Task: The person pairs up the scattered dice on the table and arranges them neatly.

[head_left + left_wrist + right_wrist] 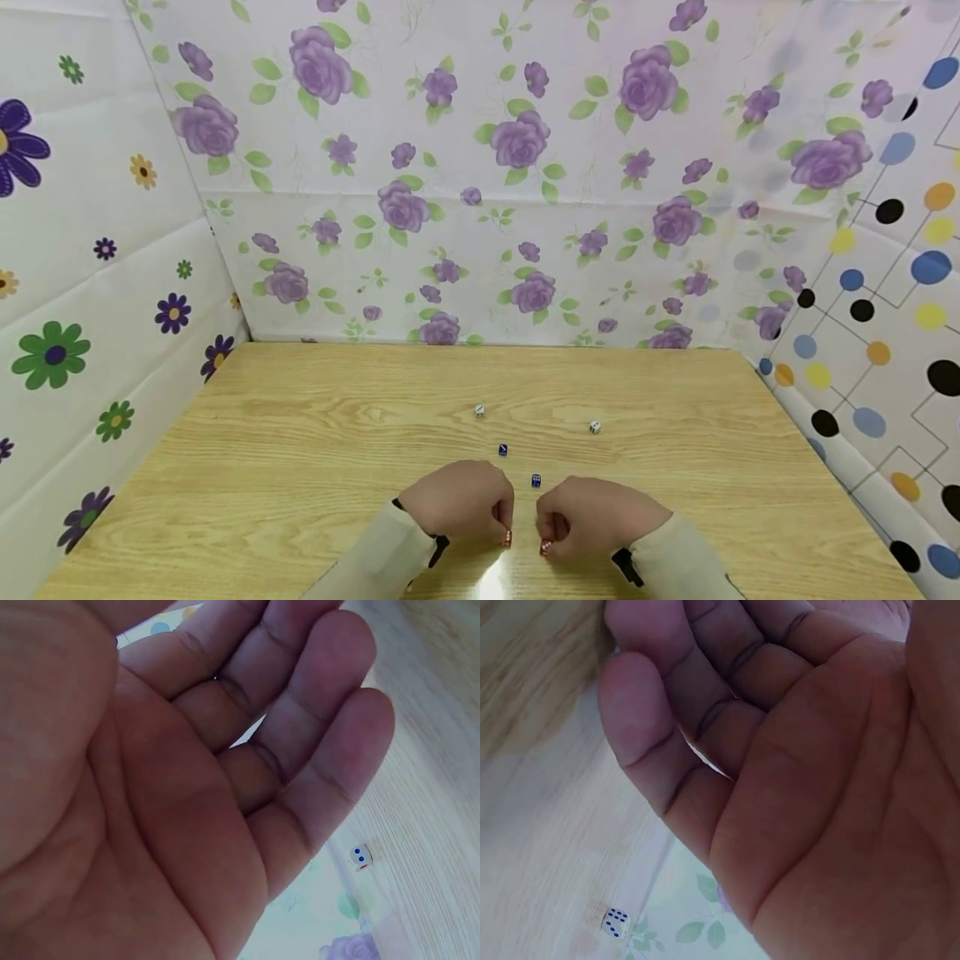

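Near the front of the wooden table, my left hand (463,500) pinches a small red die (507,538) at its fingertips. Just to the right, my right hand (603,515) grips another red die (546,547) between thumb and fingers, low at the tabletop. A narrow gap separates the two hands. One blue die (536,481) lies just beyond that gap, and a second blue die (503,450) sits a little farther back and left. Both wrist views show curled fingers and the palm, but the red dice are hidden there.
Farther back lie two white dice, one left of the middle (479,411) and one to the right (595,427). The wooden table (300,433) meets a flowered cloth wall (465,250) behind, with patterned cloth at the left (135,333) and right (862,275).
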The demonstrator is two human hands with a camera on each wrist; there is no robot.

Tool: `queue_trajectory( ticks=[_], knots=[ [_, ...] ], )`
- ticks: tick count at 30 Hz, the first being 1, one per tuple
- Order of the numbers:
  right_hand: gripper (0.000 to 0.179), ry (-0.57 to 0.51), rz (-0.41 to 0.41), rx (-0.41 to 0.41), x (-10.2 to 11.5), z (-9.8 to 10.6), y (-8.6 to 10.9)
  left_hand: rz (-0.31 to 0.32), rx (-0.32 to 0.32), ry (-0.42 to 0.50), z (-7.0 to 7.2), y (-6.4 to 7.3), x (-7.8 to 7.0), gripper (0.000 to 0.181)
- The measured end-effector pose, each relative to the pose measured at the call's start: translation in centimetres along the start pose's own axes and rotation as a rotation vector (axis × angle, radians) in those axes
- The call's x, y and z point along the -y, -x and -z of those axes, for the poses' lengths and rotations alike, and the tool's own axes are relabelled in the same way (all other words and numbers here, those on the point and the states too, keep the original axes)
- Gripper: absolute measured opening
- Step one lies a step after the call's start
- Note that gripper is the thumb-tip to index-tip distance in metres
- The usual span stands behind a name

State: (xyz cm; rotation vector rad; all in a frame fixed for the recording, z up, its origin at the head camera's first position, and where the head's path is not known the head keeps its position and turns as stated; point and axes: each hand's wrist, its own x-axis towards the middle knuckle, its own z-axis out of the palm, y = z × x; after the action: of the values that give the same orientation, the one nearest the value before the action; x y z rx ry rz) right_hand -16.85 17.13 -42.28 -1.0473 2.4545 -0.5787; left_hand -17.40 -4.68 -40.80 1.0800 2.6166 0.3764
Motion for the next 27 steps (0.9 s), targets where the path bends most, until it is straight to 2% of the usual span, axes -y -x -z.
queue_trajectory(
  ticks=[7, 14, 18, 27],
  knots=[
    [0.014, -0.001, 0.037, 0.017, 0.3, -0.2, -0.2, -0.012, 0.019, 0.014, -0.1, 0.0, 0.0, 0.019],
    [0.014, -0.035, 0.047, 0.011, 0.3, 0.1, 0.0, -0.012, 0.005, 0.074, 0.8, 0.4, 0.1, 0.019],
    [0.016, -0.033, 0.055, 0.013, 0.3, 0.1, -0.1, -0.014, 0.001, 0.052, 0.8, 0.4, 0.0, 0.019],
    [0.017, -0.012, 0.042, 0.023, 0.5, -0.2, -0.1, -0.006, 0.057, -0.007, 0.0, 0.1, -1.1, 0.019]
  ],
)
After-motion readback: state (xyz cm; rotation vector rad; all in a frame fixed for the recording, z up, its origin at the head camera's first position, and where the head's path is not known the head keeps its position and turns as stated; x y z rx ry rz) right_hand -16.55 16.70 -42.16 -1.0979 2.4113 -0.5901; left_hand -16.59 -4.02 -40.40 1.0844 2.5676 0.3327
